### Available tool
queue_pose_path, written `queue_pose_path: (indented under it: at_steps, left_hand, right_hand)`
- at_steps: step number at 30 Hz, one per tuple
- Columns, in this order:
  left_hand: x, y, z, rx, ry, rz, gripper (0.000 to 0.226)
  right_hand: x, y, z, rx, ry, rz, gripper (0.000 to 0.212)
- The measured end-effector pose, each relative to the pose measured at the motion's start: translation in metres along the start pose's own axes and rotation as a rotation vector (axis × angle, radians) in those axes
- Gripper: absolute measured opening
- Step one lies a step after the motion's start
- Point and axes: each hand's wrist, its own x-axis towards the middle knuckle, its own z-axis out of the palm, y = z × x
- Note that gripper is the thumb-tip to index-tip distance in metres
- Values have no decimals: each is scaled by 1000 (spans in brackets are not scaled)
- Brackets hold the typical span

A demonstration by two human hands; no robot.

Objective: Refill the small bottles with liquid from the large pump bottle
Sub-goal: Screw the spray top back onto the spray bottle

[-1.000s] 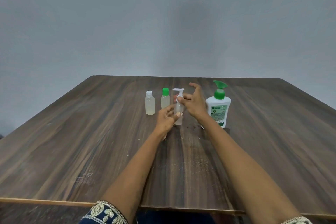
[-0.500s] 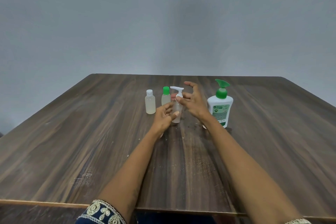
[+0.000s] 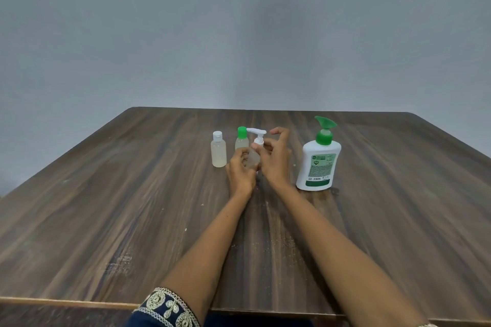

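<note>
Hands meet at the middle of the dark wood-grain tabletop (image 3: 132, 207), both working on a small clear plastic bottle with a white pump top (image 3: 254, 156). The left hand (image 3: 240, 170) has its grip closed round the lower body of that bottle, fingers curled about its front so that most of the clear body is hidden. The right hand (image 3: 275, 160) pinches the white collar just under the pump head with thumb and fingertips, while its index finger arches up and over, apart from the spout. The white spout points to the left, level, and reaches over toward the green cap of the neighbouring bottle; whether the two touch cannot be told.

Just left of the held bottle stands a small clear bottle with a green screw cap (image 3: 241, 141), upright, holding pale liquid. Left of that, a little apart, stands a small clear bottle with a white flip cap (image 3: 219, 150), also upright and largely full of cloudy pale liquid. To the right of the hands, near but not touching the right wrist, stands the large white pump bottle with a green pump head and a green-printed label (image 3: 318, 159), upright, its spout angled up and to the left.

A dark blue sleeve with cream embroidered trim (image 3: 167, 309) shows at the lower edge on the left arm. Behind the tabletop rises a plain grey wall (image 3: 239, 29).
</note>
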Motion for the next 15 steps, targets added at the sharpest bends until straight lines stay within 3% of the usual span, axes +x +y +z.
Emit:
queue_pose_path:
  at_steps: [3, 7, 11, 15]
  left_hand:
    - [6, 2, 3, 31, 60, 15, 23]
    - [14, -1, 13, 69, 59, 6, 24]
    - [19, -3, 15, 112, 17, 108, 26]
    - [30, -7, 4, 248, 237, 190, 33]
  right_hand:
    - [-3, 9, 0, -126, -96, 12, 49]
    - [2, 16, 1, -252, -98, 8, 20]
    - [17, 14, 2, -295, -94, -1, 19]
    - [36, 22, 5, -353, -73, 19, 21]
